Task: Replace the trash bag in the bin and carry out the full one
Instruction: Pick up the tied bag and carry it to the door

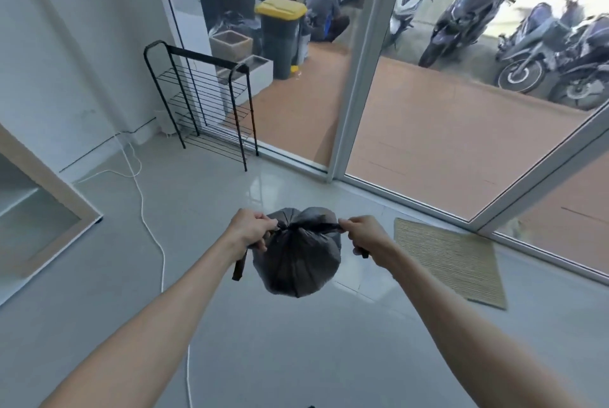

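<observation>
A full black trash bag (298, 262) hangs in the air above the grey tiled floor, its neck gathered into a knot. My left hand (252, 229) grips one tie end of the bag on the left, and a loose strip dangles below it. My right hand (365, 233) grips the other tie end on the right. Both ends are pulled apart sideways. Outside the glass stands a dark wheeled bin with a yellow lid (281, 35). No indoor bin is in view.
A glass door frame (359, 71) runs ahead, with a woven mat (454, 262) by it. A black wire rack (211, 101) stands left. A white cable (145, 210) crosses the floor. Outside, a person crouches by a car and scooters (468, 15) are parked.
</observation>
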Available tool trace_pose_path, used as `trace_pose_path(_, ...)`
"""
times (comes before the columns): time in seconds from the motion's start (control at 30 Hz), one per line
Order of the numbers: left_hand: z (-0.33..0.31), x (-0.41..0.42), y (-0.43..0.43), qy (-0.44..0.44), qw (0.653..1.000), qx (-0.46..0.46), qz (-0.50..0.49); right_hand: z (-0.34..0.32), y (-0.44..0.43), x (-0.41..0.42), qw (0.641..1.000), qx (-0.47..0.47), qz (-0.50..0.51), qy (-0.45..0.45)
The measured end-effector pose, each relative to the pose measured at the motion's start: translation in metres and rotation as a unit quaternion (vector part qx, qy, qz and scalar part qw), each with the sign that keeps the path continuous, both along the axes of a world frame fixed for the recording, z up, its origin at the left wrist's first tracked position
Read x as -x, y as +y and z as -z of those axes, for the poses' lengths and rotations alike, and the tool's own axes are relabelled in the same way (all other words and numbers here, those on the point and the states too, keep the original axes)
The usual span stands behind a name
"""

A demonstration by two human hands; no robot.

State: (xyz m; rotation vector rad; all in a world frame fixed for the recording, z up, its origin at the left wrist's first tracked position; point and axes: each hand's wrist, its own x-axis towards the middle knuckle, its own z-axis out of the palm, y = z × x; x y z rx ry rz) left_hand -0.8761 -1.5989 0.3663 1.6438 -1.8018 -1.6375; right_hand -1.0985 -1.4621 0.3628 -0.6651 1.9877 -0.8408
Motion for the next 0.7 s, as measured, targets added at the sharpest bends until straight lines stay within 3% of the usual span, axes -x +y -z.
trace_pose_path(0.37, 0.036, 0.172, -0.142, 0.016, 0.999, -0.024, 0.015, 0.037, -0.125, 0.162, 0.998, -0.012, 0.064, -0.013)
trace_pose_path(0.7, 0.112, 0.299, -0.275, -0.012, 0.997, -0.075, -0.003, 0.123, -0.244, 0.275, 0.987, -0.027, 0.14, -0.074)
